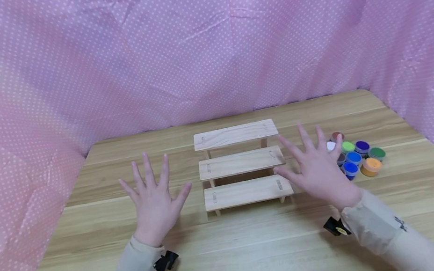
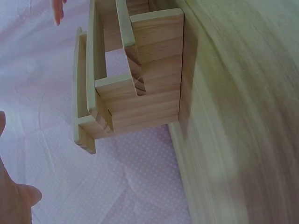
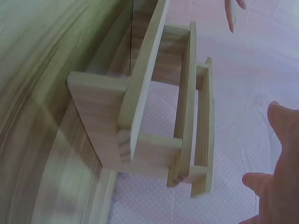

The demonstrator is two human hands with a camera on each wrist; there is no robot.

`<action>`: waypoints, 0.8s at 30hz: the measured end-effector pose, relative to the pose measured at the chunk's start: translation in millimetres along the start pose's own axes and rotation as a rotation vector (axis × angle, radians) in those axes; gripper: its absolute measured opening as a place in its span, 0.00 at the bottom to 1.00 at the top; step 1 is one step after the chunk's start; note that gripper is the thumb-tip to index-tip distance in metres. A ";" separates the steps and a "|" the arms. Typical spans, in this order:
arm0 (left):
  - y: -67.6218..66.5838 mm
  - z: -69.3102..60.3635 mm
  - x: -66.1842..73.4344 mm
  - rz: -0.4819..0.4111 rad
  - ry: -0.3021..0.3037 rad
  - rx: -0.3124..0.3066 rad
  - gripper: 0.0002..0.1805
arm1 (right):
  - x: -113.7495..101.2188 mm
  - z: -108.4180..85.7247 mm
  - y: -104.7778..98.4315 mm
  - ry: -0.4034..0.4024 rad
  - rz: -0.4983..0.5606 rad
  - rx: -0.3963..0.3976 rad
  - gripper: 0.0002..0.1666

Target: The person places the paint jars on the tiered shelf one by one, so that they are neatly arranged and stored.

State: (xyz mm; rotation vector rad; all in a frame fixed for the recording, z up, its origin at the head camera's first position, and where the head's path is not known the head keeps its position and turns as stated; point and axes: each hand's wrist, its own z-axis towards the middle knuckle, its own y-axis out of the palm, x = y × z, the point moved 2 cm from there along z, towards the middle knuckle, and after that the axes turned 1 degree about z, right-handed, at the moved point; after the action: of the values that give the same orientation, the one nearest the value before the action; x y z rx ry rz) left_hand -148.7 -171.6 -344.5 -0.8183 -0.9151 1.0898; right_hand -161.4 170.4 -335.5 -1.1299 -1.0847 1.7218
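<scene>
**Tiered stand assembled, every visible pot off to the side**

Tiered stand (image 1: pixel 243 163) of pale wood rests upright on the counter (image 1: pixel 236 258), between the two hands and a little farther from the person. As for progress, it looks put together: its boards are joined to the side panels (image 2: pixel 156 74), with no loose part in sight. Work with the small pots (image 1: pixel 371 167) seems, in my judgement, not yet begun. They sit in a cluster right of the stand, partly behind the right hand (image 1: pixel 320 171), and none stands on a board. The pictures do not settle what else is left.

Both hands hold nothing. The left hand (image 1: pixel 154 211) hovers left of the stand, its fingers straight and fanned well apart. The right hand is spread the same way; its thumb overlaps the stand's right edge in the head view, but the right wrist view shows the two apart.

Counted: one stand, three boards, two side panels, two hands and a dark wrist device (image 1: pixel 166 261) at each cuff. Nine pots can be made out, among them one orange, one purple and one white; the right hand may hide more.
</scene>
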 end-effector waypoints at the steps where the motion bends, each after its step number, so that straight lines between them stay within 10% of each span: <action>1: -0.8 -0.1 0.1 -0.004 0.001 0.001 0.46 | 1.7 -0.8 -0.8 0.001 0.000 0.007 0.45; 12: -11.9 3.7 6.8 -0.273 -0.036 0.057 0.41 | 35.6 -14.9 -19.7 0.002 0.091 0.100 0.43; 24: 11.6 31.9 3.7 -0.832 -0.313 -0.158 0.33 | 109.2 -36.7 -40.3 0.097 0.440 0.125 0.38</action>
State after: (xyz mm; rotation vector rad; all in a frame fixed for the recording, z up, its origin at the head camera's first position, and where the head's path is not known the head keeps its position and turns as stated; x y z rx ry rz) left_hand -181.3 -161.8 -341.3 -0.3154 -1.4457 0.4133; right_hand -152.0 292.1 -335.6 -1.4304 -0.6898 2.0116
